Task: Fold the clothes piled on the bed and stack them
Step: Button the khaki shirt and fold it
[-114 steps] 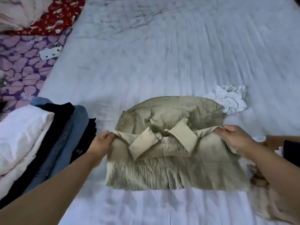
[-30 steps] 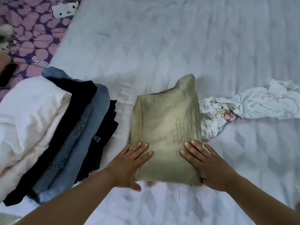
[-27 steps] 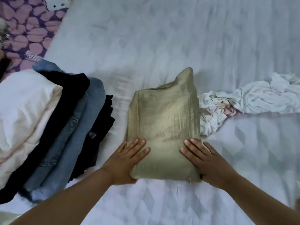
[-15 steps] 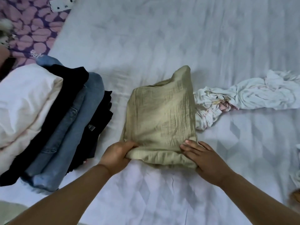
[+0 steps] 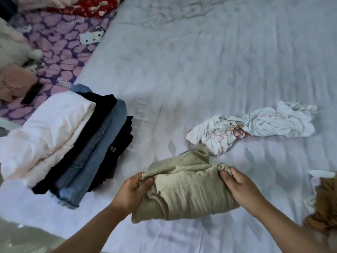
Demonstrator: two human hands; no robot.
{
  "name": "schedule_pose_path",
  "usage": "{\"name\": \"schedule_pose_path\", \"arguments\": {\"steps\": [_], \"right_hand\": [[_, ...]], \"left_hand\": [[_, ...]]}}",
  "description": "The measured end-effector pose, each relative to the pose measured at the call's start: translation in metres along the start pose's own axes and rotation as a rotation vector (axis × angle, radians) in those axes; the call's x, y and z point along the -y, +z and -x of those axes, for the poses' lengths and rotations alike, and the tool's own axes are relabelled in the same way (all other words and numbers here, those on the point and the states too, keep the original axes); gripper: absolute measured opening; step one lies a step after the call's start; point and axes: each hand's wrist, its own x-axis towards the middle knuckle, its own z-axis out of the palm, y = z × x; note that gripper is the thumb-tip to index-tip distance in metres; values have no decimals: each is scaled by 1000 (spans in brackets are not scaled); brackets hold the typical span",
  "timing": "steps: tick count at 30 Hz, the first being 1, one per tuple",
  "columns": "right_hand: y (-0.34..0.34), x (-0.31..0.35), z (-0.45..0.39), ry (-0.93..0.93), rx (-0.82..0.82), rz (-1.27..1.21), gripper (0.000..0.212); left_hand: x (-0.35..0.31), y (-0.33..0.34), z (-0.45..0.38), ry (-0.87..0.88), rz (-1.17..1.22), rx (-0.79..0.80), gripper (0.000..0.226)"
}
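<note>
An olive-green shirt (image 5: 187, 192) lies folded into a thick bundle on the pale bed sheet (image 5: 182, 70). My left hand (image 5: 132, 190) grips its left edge with thumb and curled fingers. My right hand (image 5: 238, 187) holds the right edge, fingers curled over the fold. To the left stands a stack of folded clothes (image 5: 69, 143): white on top, then black, blue denim and black. A crumpled white garment (image 5: 255, 126) lies unfolded beyond the shirt to the right.
A purple patterned blanket (image 5: 60, 50) and red fabric (image 5: 91, 6) cover the far left corner, with a dark phone-like object (image 5: 32, 94) on it. Brown cloth (image 5: 324, 203) and a white piece sit at the right edge.
The shirt went from spread with collar showing to a narrow rectangle pressed flat by both hands. Now both hands grip its ends and its near half is doubled over into a short bundle.
</note>
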Motion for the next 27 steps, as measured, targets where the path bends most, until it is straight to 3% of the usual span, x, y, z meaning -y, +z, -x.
{"name": "schedule_pose_path", "arguments": {"steps": [3,9,11,13,15,18,22,24,27], "right_hand": [[8,4,-18,-39,-122,2,33],[34,9,-57,-17,-293,71,30],[43,10,-57,-83,-394,148,43],[50,7,-52,-303,-456,317,53],[62,-3,-49,-466,-388,494,59],[78,-18,-53,-406,-169,695,60],[85,-47,-65,-187,-3,744,72],[83,-57,-67,-98,2,688,70],[82,-55,-65,-13,-10,586,88]], "left_hand": [[1,-1,-16,-6,-25,-29,27],[6,-7,-50,-21,-155,-226,18],[12,-4,-53,-13,-297,-311,36],[17,4,-51,100,-460,-320,63],[21,21,-48,269,-616,-247,71],[39,55,-45,394,-803,-59,60],[79,75,-54,213,-965,60,63],[91,68,-59,70,-999,-8,72],[96,59,-56,-261,-854,-102,75]]}}
